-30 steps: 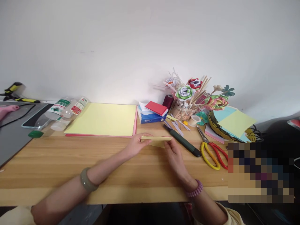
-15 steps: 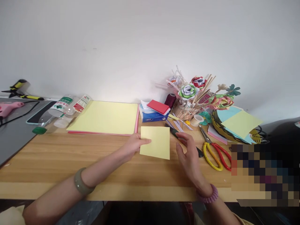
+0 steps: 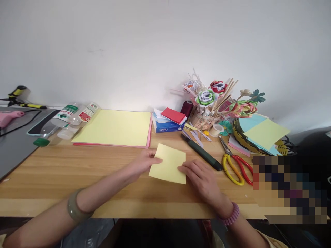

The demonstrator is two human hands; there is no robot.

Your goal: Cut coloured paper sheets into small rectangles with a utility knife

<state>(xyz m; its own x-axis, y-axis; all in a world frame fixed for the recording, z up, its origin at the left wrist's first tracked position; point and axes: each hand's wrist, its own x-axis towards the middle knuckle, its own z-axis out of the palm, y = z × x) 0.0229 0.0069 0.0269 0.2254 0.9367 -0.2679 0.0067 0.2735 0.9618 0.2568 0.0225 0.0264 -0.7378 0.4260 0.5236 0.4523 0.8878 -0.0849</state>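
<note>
A small, nearly square sheet of yellow paper (image 3: 169, 165) is held tilted above the wooden table, between both hands. My left hand (image 3: 144, 163) pinches its left edge, thumb on top and fingers underneath. At the opposite edge my right hand (image 3: 203, 181) has its fingertips closed on the paper. Just beyond the right hand lies a dark green utility knife (image 3: 204, 151). Scissors with one yellow and one red handle (image 3: 232, 165) rest further right.
Large yellow sheets over pink ones (image 3: 113, 127) lie at the back left, beside plastic bottles (image 3: 66, 115) and a phone (image 3: 43, 124). Behind the knife stand a blue tissue pack (image 3: 168, 125) and paper flowers (image 3: 207, 98). A basket (image 3: 239, 136) holds coloured paper.
My right hand has come left and taken hold of the paper's right edge; before, it was apart from it, over the knife. The paper has turned slightly and moved nearer me.
</note>
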